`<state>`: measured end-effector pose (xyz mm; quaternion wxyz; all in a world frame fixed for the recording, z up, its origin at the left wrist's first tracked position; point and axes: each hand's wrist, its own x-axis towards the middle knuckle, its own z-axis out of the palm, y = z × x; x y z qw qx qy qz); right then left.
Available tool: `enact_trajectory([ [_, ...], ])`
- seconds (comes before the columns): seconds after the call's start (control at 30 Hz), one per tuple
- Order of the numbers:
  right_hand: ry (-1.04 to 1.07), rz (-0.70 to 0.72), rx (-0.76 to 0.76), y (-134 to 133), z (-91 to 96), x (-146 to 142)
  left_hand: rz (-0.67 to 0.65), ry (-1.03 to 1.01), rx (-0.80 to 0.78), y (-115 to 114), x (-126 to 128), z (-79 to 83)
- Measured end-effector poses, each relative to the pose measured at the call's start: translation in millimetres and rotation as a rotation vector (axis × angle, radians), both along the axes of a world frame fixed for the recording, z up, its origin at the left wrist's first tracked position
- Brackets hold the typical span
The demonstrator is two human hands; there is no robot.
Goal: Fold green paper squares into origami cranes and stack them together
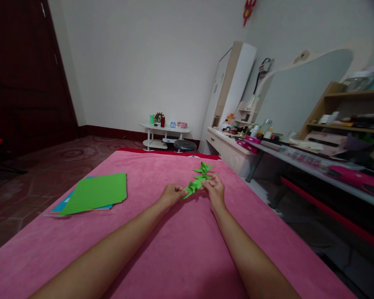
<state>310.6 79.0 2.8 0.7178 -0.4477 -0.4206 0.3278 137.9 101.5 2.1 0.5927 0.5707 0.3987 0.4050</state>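
With arms outstretched, both hands' fingers pinch the green origami.

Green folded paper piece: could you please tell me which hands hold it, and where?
Both: the left hand pinches the paper piece at its near end, the right hand at its middle.

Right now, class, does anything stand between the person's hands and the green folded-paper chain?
Nothing visible does. The left hand pinches the near end of the green folded-paper chain, and the right hand holds its middle. The stack of paper sheets lies apart, to the left.
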Motion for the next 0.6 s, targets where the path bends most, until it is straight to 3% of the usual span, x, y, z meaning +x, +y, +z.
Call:
enact_trajectory([
  [0.3, 0.152, -0.024, -0.127, 5.0, -3.6, 29.4, -0.074, -0.235, -0.219, 20.0, 32.8, 0.4],
  [0.6, 0.318, 0.027, -0.14, 9.5, -9.8, 45.5, 0.021, -0.432, -0.322, 27.7, 53.0, -4.3],
])
